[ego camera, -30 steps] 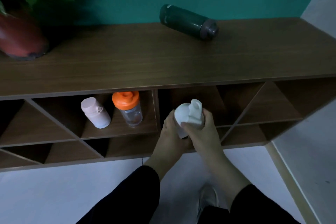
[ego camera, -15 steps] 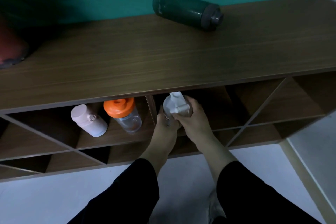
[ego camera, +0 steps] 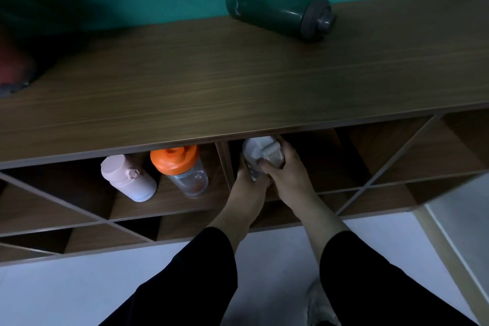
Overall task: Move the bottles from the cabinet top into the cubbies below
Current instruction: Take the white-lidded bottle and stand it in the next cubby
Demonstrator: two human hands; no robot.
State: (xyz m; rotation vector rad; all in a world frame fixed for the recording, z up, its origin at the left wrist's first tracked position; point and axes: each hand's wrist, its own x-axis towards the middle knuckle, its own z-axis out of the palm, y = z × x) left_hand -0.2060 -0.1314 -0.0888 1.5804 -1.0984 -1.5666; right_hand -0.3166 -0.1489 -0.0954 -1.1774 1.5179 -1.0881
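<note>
A white bottle (ego camera: 260, 152) with a flip cap sits just inside the middle cubby, under the cabinet top's front edge. My left hand (ego camera: 247, 185) grips its lower side and my right hand (ego camera: 285, 174) wraps its cap end. A dark green bottle (ego camera: 277, 9) lies on its side on the wooden cabinet top (ego camera: 211, 82), near the back wall. In the cubby to the left, a pale pink bottle (ego camera: 128, 178) and a clear bottle with an orange lid (ego camera: 181, 168) lean side by side.
A red plant pot (ego camera: 13, 71) with green leaves stands at the cabinet top's far left. Diagonal dividers split the cubbies (ego camera: 383, 167) to the right and lower left. White floor and my shoe (ego camera: 320, 302) lie below.
Both hands carried the white bottle up and forward, from in front of the cabinet into the middle cubby. The view has shifted closer to the cabinet.
</note>
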